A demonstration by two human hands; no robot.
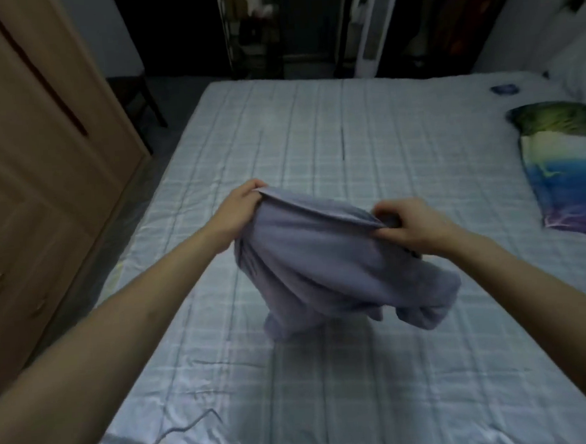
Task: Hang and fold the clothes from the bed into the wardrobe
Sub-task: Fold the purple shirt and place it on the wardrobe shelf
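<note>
Left hand (239, 209) and right hand (408, 223) pinch the lilac garment (321, 264) along its top edge, fingers curled tight. Soft, light, limp; likely sags unless held at both corners

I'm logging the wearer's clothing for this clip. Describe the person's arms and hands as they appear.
Both forearms are bare up to the frame edge, with no sleeves in view. The left hand and right hand wear no gloves; no watch, ring or bracelet is visible. The picture is dim and slightly blurred.
</note>
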